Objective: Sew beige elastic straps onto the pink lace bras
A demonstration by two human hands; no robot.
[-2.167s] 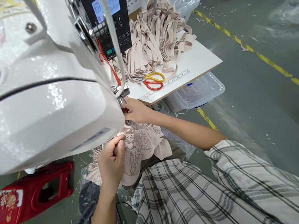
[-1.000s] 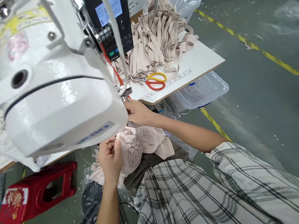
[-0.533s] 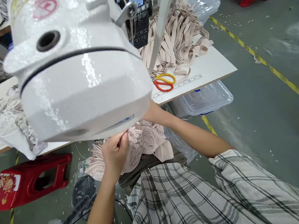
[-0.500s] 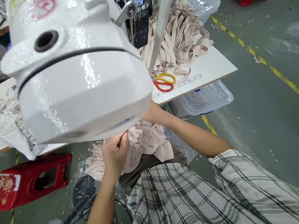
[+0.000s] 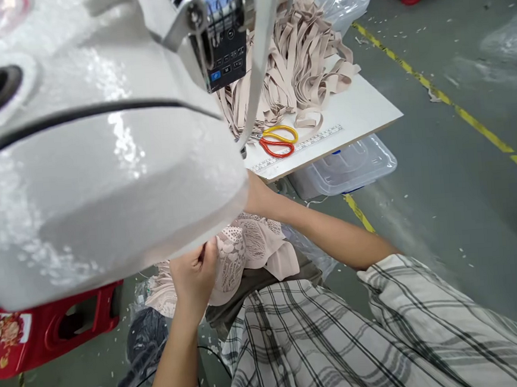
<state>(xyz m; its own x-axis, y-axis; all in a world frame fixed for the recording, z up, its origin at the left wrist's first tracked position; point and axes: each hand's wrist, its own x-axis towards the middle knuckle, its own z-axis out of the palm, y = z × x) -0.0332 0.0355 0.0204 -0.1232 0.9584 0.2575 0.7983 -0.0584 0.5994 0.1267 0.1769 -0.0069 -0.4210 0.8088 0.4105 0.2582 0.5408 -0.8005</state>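
Observation:
A beige lace bra (image 5: 233, 256) drapes from under the white sewing machine (image 5: 106, 187) down over my lap. At its left edge my left hand (image 5: 196, 276) is closed, with thumb and fingers pinching the lace fabric just below the machine head. My right hand (image 5: 253, 195) reaches in beneath the machine from the right; only the wrist and a bit of the hand show, and the fingers are hidden behind the machine head. The needle area is hidden too.
Yellow-and-red handled scissors (image 5: 278, 142) lie by a ruler strip on the white table (image 5: 368, 110). Behind them is a heap of beige straps (image 5: 301, 59). A lidded plastic box (image 5: 355, 165) sits below the table. At left stands a red stool (image 5: 67, 328).
The machine head appears larger and further left as my view has shifted closer to it. My left hand stays pinched on the bra; my right arm has hardly moved.

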